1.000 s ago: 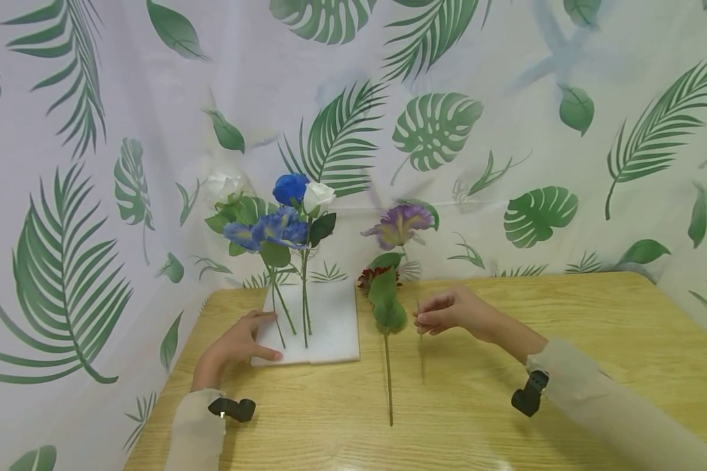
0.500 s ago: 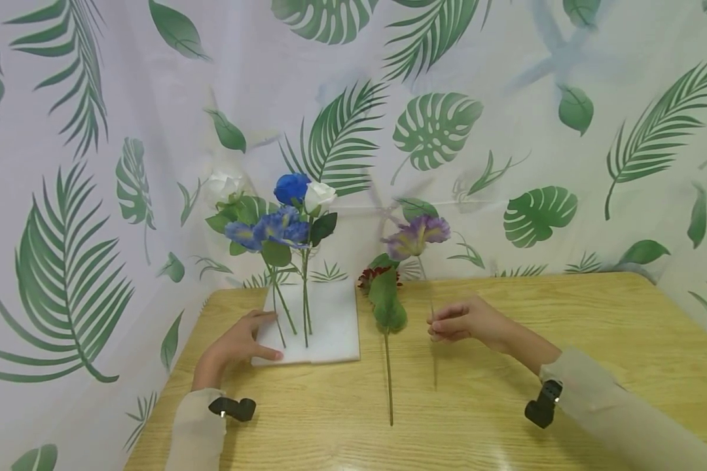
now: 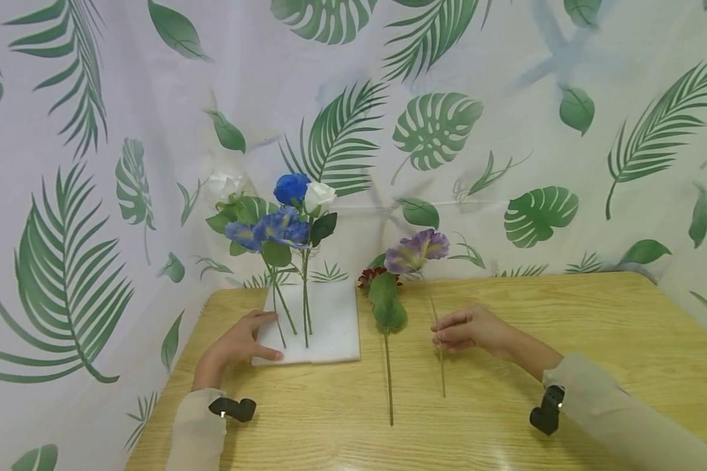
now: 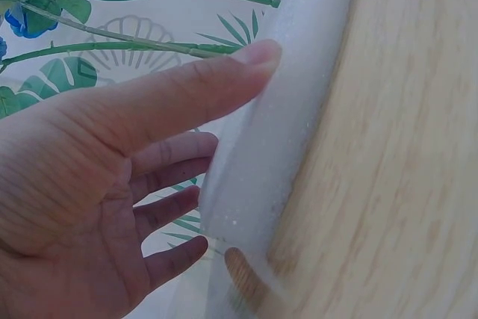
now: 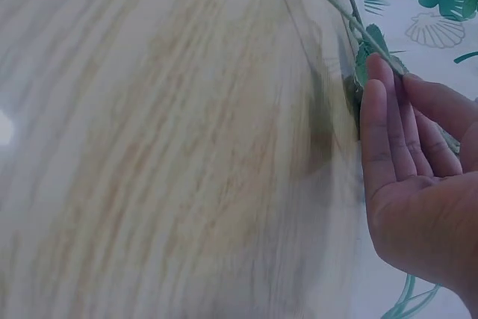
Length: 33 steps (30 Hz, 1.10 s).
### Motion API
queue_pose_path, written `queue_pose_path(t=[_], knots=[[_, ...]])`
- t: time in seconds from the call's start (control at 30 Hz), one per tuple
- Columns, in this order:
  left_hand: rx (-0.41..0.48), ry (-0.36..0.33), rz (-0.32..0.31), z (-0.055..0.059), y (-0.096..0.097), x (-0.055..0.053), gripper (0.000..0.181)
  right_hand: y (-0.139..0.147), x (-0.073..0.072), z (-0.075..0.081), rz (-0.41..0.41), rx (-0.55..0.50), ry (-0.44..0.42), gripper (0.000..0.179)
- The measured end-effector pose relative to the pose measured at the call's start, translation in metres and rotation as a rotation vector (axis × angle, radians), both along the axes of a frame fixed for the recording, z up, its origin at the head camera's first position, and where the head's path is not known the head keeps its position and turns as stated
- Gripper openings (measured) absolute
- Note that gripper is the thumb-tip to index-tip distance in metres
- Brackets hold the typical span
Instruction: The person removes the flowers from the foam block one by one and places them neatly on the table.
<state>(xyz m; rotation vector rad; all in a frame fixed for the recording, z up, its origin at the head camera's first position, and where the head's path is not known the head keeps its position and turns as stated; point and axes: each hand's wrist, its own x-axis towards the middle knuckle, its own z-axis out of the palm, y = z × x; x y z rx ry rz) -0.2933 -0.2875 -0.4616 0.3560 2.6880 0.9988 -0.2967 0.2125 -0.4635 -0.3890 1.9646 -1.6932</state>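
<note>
Head view: L hand (image 3: 239,338) lay w/ fingers spread at edge of white foam board (image 3: 336,337), prob. steadying it for blue & white flowers (image 3: 290,189) stuck in; leafy red flower (image 3: 387,309) lay on table (image 3: 507,418); purple flower (image 3: 417,252) tilted, stem pinched by R hand (image 3: 474,332), prob. for control.

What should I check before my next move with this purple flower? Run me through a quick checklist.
1. Purple flower pinched at the stem by the right hand: ok.
2. Left hand on the foam block: ok, at its left front corner.
3. Blue and white flowers standing in the foam: ok, though some lean.
4. Purple flower above the foam, if it goes there next: not ok, it's over the table.
5. Path to the foam: not ok, the leafy red flower lies between.
6. Purple stem's tip clear of the table: cannot tell.
</note>
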Motion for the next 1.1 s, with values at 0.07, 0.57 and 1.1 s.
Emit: queue_pose_path(t=[0.07,0.57,1.1], knots=[[-0.001,-0.001,0.000,0.000,0.000,0.000,0.096,0.000,0.001,0.000,-0.002,0.011,-0.005,0.044],[-0.008,0.013,-0.008,-0.002,-0.001,0.001,0.096,-0.010,0.007,0.000,0.004,0.101,-0.030,0.042],[-0.002,0.013,-0.005,0.001,0.001,0.002,0.095,-0.010,0.011,0.003,-0.023,0.191,-0.059,0.035]])
